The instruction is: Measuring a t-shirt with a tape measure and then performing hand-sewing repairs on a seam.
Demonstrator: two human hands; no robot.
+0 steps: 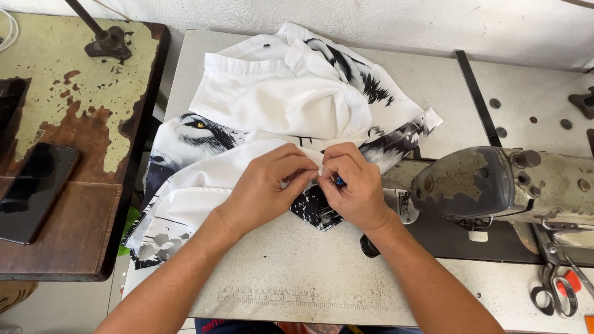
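Under the fingers (pixel 303 179) lies smooth, matt printed cloth of a white shirt (pixel 278 105), on a speckled matt laminate table (pixel 297 272), right of them a worn, dull metal sewing machine (pixel 495 182), left a peeling painted wooden bench (pixel 80 80).

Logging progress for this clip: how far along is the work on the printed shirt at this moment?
Done: nothing finished can be told; the white printed shirt lies bunched on the sewing table. In hand: the left hand and right hand pinch one edge of the fabric together, a small blue-tipped tool in the right fingers. Left: the fabric is not under the sewing machine, and the scissors lie untouched.
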